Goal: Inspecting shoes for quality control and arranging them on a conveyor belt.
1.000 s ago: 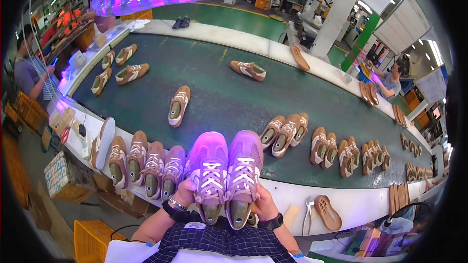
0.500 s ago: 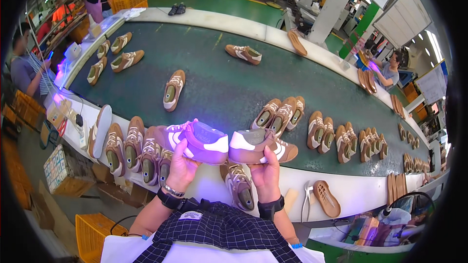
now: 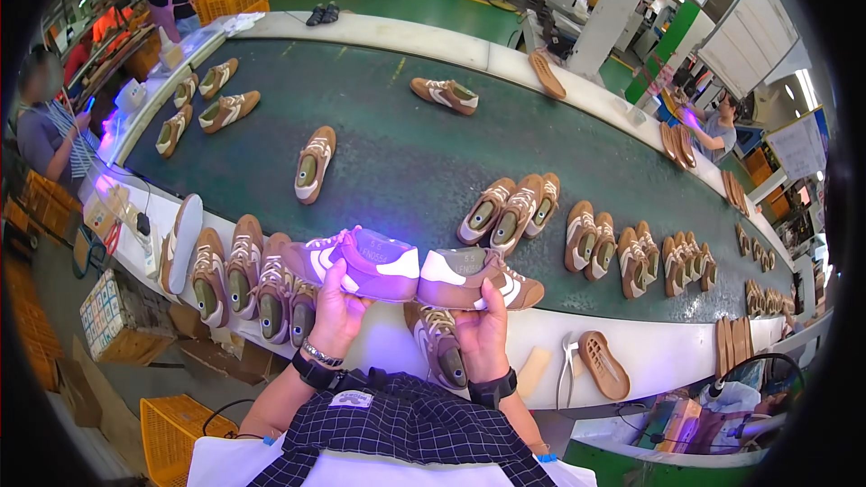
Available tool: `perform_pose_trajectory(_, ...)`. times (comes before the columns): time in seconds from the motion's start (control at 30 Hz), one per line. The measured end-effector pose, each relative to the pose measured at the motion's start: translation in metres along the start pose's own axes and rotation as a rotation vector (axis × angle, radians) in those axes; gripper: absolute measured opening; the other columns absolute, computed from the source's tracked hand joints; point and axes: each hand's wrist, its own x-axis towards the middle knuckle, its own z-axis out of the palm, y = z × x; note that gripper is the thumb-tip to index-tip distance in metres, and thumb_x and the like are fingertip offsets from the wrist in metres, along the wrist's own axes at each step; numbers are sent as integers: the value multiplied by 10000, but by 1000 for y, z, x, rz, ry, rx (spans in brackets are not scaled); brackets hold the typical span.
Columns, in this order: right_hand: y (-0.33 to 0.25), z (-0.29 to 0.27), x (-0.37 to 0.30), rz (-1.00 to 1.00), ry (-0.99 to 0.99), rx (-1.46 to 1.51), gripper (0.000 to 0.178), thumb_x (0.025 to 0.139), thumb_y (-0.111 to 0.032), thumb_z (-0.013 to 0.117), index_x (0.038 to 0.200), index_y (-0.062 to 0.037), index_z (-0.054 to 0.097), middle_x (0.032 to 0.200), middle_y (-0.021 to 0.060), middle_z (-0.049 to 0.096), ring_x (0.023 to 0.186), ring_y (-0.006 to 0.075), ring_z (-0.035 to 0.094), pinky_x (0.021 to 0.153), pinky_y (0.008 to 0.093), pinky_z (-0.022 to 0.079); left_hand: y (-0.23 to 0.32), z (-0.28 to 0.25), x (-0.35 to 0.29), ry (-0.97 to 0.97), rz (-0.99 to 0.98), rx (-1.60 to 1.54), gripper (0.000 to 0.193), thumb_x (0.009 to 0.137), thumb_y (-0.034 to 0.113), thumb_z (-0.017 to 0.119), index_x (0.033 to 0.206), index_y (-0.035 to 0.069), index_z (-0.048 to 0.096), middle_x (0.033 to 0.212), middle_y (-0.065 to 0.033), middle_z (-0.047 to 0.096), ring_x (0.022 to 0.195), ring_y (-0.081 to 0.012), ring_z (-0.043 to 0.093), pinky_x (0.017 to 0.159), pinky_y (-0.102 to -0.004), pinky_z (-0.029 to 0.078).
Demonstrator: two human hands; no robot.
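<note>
Two brown sneakers with white heel patches are held side by side over the near edge of the bench, heels nearly touching. My left hand point(image 3: 335, 323) grips the left sneaker point(image 3: 359, 278) from below, thumb on its side; violet light tints this shoe. On the right sneaker point(image 3: 462, 292), my right hand point(image 3: 483, 334) is closed the same way, thumb up near the heel. Grey-green lining shows inside both. Behind my hands, another sneaker point(image 3: 439, 347) lies on the white ledge, partly hidden. Several laced sneakers point(image 3: 242, 266) stand left of my left hand.
A green conveyor belt point(image 3: 388, 162) carries scattered sneakers and rows of pairs at right. On the white ledge point(image 3: 505, 379) lie pliers point(image 3: 566, 370) and a brown sole point(image 3: 604, 365). A yellow crate point(image 3: 176, 437) stands low left. Co-workers are at far left and right.
The scene has shifted slightly left and up in view. Both sneakers stay in my hands; the right one is tipped a little, so more of its lining shows.
</note>
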Motion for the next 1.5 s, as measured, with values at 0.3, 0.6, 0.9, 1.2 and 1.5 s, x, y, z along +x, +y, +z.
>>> perform_pose_trajectory(0.3, 0, 2, -3, 6, 30, 16, 430, 859, -163, 604, 1258, -69, 471, 1242, 93, 551, 1155, 263, 526, 995, 463, 428, -6, -14, 3, 81, -36, 10, 470, 886, 296, 570, 1311, 133, 453, 1281, -49, 531, 1177, -228, 508, 979, -424, 433)
perform_pose_trajectory(0.6, 3, -2, -1, 8, 50, 26, 405, 859, -150, 606, 1238, -70, 488, 1228, 81, 561, 1145, 254, 532, 996, 456, 429, -8, -17, 5, 88, -24, -1, 441, 900, 287, 555, 1291, 111, 455, 1243, -48, 542, 1147, -225, 528, 949, -433, 458)
perform_pose_trajectory(0.9, 3, 1, -5, 2, 45, -20, 394, 876, -165, 590, 1235, -47, 477, 1186, 83, 569, 1082, 217, 562, 959, 391, 458, -9, -17, 4, 121, -36, -7, 410, 900, 251, 561, 1267, 94, 464, 1217, -52, 550, 1122, -212, 538, 945, -409, 460)
perform_pose_trajectory(1.2, 0, 1, -6, -44, -37, -144, 444, 879, -169, 570, 1279, -38, 430, 1256, 94, 530, 1162, 239, 516, 1023, 411, 400, -1, -15, 2, -13, 96, 111, 422, 909, 178, 544, 1300, 74, 426, 1244, -44, 519, 1141, -195, 521, 965, -379, 444)
perform_pose_trajectory(1.5, 1, -29, -6, 344, -124, -42, 530, 896, -332, 480, 1337, -48, 404, 1265, 136, 534, 1130, 291, 544, 976, 448, 430, 13, -1, 21, -235, -227, -16, 565, 897, 383, 477, 1320, 15, 407, 1226, -175, 523, 1072, -301, 556, 894, -413, 479)
